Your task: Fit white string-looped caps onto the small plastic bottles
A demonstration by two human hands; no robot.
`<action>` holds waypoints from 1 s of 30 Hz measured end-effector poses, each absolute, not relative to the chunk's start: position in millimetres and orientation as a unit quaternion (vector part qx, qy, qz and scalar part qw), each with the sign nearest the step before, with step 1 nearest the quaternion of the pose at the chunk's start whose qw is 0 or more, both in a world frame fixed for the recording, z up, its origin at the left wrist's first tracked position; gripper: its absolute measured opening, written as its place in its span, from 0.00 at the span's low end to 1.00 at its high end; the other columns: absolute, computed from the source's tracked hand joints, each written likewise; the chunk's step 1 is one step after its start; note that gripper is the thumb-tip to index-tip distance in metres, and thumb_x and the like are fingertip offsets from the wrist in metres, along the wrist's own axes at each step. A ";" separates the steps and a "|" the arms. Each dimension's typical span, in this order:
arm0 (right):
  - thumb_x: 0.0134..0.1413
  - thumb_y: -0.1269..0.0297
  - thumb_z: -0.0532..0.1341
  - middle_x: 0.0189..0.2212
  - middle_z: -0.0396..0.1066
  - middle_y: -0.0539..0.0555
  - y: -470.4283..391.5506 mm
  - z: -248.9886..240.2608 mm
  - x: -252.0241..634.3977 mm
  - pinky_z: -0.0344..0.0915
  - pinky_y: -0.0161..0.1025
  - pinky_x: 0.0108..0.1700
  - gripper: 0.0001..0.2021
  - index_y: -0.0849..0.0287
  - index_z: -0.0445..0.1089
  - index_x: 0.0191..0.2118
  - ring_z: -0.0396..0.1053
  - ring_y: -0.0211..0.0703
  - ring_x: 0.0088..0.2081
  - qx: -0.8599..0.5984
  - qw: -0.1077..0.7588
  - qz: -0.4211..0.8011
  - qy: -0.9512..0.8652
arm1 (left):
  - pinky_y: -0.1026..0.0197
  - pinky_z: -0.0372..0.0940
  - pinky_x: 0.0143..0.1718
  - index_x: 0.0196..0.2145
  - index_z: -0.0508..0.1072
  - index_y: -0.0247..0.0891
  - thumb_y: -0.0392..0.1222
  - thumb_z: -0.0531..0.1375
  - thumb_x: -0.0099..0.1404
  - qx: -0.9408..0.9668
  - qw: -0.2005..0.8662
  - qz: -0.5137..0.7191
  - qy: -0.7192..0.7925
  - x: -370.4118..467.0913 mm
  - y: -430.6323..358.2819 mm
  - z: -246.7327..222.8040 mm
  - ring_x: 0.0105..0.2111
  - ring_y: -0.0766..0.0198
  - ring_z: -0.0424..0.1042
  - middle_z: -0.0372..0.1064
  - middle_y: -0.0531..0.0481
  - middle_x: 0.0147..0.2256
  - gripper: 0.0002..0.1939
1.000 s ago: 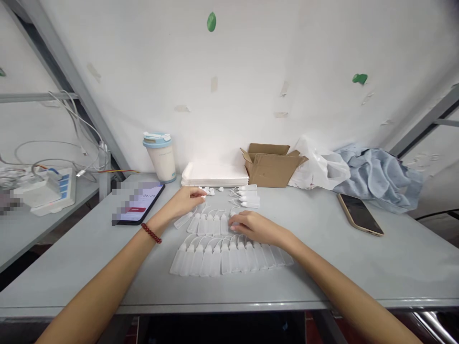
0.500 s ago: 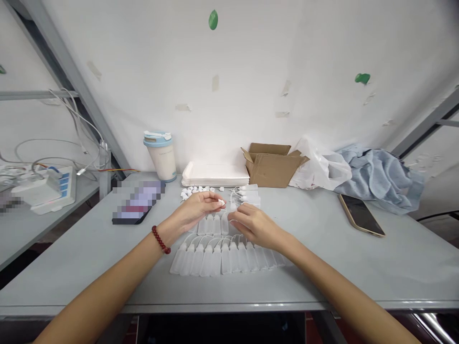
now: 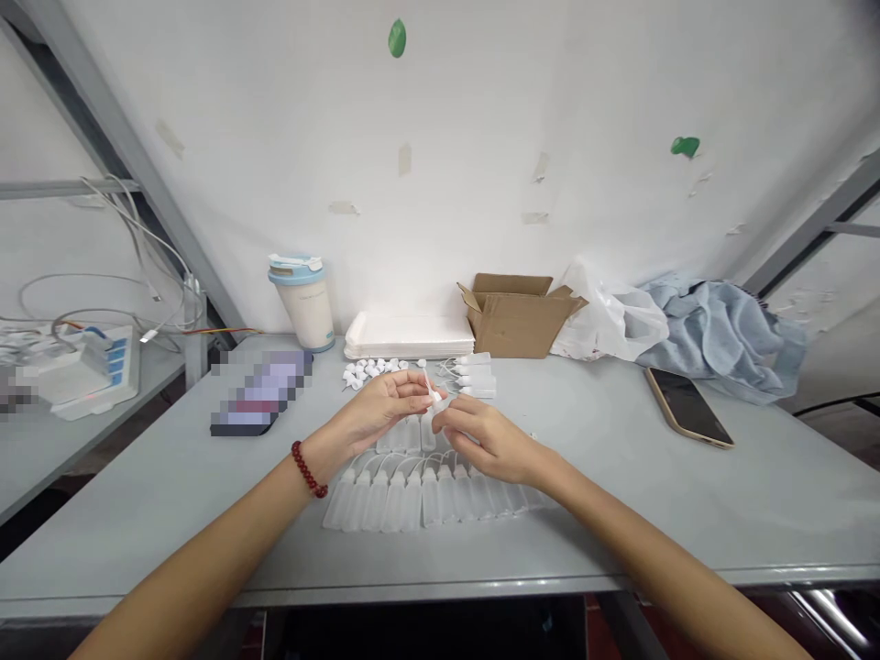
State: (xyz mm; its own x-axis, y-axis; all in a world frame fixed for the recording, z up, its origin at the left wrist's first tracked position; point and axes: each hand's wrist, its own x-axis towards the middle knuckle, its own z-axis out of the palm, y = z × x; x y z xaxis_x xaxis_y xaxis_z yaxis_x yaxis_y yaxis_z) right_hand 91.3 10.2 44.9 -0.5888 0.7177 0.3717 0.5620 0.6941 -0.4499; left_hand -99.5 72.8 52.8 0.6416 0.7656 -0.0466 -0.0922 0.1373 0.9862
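Observation:
My left hand (image 3: 393, 403) is closed, its thumb and fingers pinching a small white cap (image 3: 435, 397) with a thin spout pointing up. My right hand (image 3: 485, 435) is curled with its fingertips right beside the cap, closed on a small translucent bottle (image 3: 427, 431) that the fingers partly hide. Below the hands, a row of translucent bottles (image 3: 375, 502) fitted with white caps and thin bent tubes lies flat on the table. More bottles (image 3: 397, 438) lie just under my left hand. Loose white caps (image 3: 371, 370) are heaped behind it.
Several capped bottles (image 3: 476, 374) lie behind my right hand. Along the wall stand a lidded cup (image 3: 302, 307), a white stack (image 3: 412, 337), an open cardboard box (image 3: 515, 325), a plastic bag (image 3: 605, 321) and a blue cloth (image 3: 721, 335). Phones lie at left (image 3: 261, 394) and right (image 3: 689, 408).
My left hand has brought the cap closer to my right hand, down to the bottle's top. The cap's thin spout now shows upright. The view has shifted slightly.

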 end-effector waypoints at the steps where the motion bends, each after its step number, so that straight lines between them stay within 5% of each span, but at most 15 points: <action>1: 0.56 0.75 0.48 0.32 0.67 0.54 9.8 45.8 91.1 0.61 0.38 0.37 0.12 0.58 0.66 0.39 0.62 0.43 0.36 -0.367 0.279 0.158 -0.873 | 0.61 0.62 0.41 0.36 0.71 0.36 0.40 0.66 0.54 0.585 0.691 0.310 0.291 -99.5 73.1 52.6 0.40 0.61 0.70 0.73 0.46 0.39 0.12; 10: 0.63 0.66 0.45 0.28 0.64 0.49 10.9 49.8 90.7 0.60 0.38 0.37 0.11 0.54 0.63 0.41 0.63 0.40 0.33 -0.446 0.369 0.259 -0.773 | 0.60 0.59 0.41 0.42 0.65 0.40 0.43 0.66 0.53 0.597 0.642 0.352 0.329 -101.2 76.1 53.1 0.36 0.63 0.71 0.74 0.51 0.34 0.20; 20: 0.59 0.54 0.52 0.23 0.59 0.45 18.4 44.8 86.8 0.57 0.35 0.30 0.11 0.55 0.52 0.36 0.55 0.34 0.24 -0.399 0.455 0.567 -0.560 | 0.57 0.63 0.42 0.31 0.63 0.38 0.41 0.66 0.53 0.616 0.583 0.416 0.328 -92.8 65.7 52.9 0.40 0.59 0.72 0.75 0.48 0.37 0.14; 30: 0.59 0.52 0.51 0.22 0.58 0.43 16.5 45.9 85.4 0.52 0.33 0.26 0.12 0.55 0.50 0.35 0.51 0.32 0.21 -0.412 0.449 0.545 -0.576 | 0.59 0.63 0.42 0.30 0.65 0.37 0.43 0.64 0.56 0.651 0.581 0.380 0.306 -96.0 63.8 61.0 0.39 0.61 0.71 0.73 0.48 0.36 0.11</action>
State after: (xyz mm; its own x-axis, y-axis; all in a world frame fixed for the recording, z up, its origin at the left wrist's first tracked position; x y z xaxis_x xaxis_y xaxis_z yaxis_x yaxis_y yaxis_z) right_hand 85.4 16.5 45.9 -0.2580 0.9638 0.0676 -0.0149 0.0660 -0.9977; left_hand -96.0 63.8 61.0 0.5232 0.8409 0.1386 -0.0428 -0.1366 0.9897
